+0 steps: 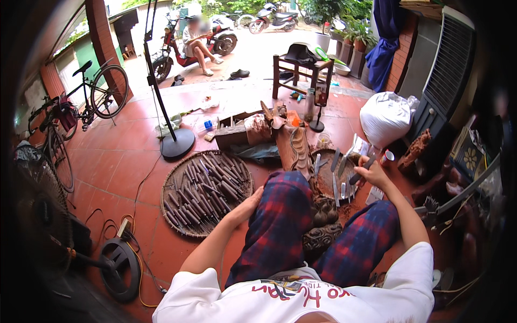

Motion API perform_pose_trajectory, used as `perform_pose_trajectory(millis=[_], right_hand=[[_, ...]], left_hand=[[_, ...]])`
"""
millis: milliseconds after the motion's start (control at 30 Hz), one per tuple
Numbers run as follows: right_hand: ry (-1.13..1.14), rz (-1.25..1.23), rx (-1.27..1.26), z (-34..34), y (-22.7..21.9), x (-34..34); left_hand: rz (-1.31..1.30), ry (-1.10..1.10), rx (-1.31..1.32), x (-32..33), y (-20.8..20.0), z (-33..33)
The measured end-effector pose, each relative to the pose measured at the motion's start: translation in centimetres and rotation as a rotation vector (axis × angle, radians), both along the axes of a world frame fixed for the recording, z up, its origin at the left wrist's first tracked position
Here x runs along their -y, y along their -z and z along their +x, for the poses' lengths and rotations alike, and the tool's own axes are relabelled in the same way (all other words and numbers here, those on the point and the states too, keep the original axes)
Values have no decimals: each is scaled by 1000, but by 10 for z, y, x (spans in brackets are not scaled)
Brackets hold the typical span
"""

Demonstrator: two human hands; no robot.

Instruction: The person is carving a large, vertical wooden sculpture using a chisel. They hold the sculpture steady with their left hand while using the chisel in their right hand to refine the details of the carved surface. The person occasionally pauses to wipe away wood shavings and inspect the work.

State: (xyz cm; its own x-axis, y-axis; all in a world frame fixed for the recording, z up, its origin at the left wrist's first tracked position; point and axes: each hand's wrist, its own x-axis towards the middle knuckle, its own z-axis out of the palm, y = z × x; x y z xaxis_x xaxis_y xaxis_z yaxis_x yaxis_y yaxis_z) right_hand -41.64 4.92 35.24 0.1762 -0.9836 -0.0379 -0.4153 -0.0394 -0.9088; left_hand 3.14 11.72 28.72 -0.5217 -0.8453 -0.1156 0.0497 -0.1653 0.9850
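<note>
Left hand (249, 207): laid against the outside of the left knee (284, 196); fingers extended, nothing seen in them.
Right hand (371, 173): fingers closed around a dark tool (354, 178), over the tray's right side near the right knee.
Basket (163, 200): round, shallow, woven, slightly rough rim; on floor left of the left knee; heaped with slim dark rods (207, 183), roughly cylindrical, most lying slantwise, overlapping.
Tray (325, 172): round, shallow, ahead of the knees; holds several flat, narrow blades (335, 189), pale or metallic, plus reddish-brown crumbs.
Carving (293, 148): brown wood, curved relief, just left of tray.
Carved block (323, 237): dark wood, scrolls and rounded knobs, between the legs.
Box (230, 140): wooden, long, beyond basket; contents unclear.
Sack (385, 119): white, bulging, wrinkled; contents hidden.
Cup (387, 156): small, reddish, right of right hand; contents unclear.
Floor (126, 177): red tiles, smooth, shiny.
</note>
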Motion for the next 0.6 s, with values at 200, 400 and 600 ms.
perform_pose_trajectory(millis=[200,400,600], right_hand=[[-90,41,56,3,-18,-28],[-12,33,98,-3,-33,-53],[-22,70,172,7,-28,-35]], left_hand=[[52,-52,65,-11,-12,10],[47,-46,54,-13,-22,3],[-110,-35,129,-1,-6,5]])
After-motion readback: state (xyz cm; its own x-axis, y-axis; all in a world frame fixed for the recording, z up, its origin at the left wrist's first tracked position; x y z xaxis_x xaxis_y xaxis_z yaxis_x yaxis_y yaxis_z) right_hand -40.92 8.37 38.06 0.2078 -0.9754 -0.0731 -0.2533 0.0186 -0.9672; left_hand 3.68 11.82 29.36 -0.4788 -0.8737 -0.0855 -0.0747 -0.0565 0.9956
